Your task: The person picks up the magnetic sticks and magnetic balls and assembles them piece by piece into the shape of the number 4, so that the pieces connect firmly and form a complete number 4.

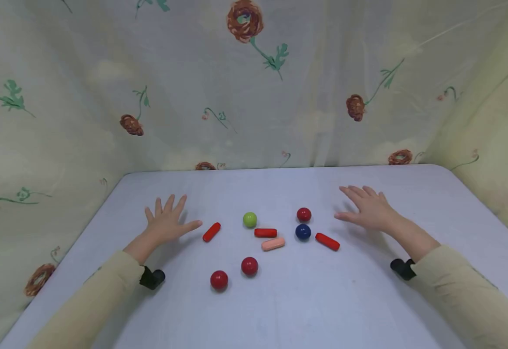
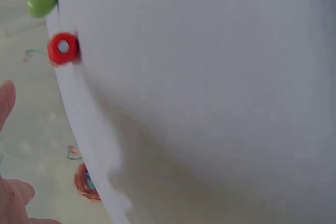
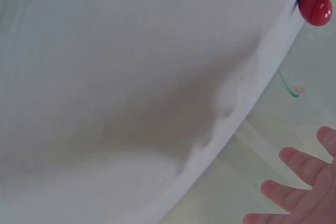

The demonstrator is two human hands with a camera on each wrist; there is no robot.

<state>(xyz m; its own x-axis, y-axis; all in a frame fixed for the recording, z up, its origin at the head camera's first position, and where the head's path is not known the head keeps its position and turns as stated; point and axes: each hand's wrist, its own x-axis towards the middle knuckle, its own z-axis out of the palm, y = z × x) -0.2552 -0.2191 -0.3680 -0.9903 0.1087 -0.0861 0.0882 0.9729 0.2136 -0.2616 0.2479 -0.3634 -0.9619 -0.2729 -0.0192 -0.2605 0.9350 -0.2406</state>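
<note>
My left hand [image 1: 165, 226] hovers over the left of the table with its fingers spread, holding nothing. Closest to its thumb lies a short red stick [image 1: 211, 232], whose eight-sided end [image 2: 63, 48] shows a pale centre in the left wrist view. On the other side my right hand [image 1: 369, 212], also spread and holding nothing, hangs above the table. To its left are a red ball [image 1: 303, 214], a dark blue ball [image 1: 303, 231] and a second red stick [image 1: 327, 241]. Mid-table sit a green ball [image 1: 250, 219], a third red stick [image 1: 265, 232] and a pink stick [image 1: 273, 244].
Two more red balls, one [image 1: 249, 266] slightly farther back than the other [image 1: 219, 280], lie nearer the front of the white table [image 1: 306, 310]. A flowered curtain [image 1: 271, 111] hangs behind the table and along its sides. Each wrist carries a small black device [image 1: 152, 278].
</note>
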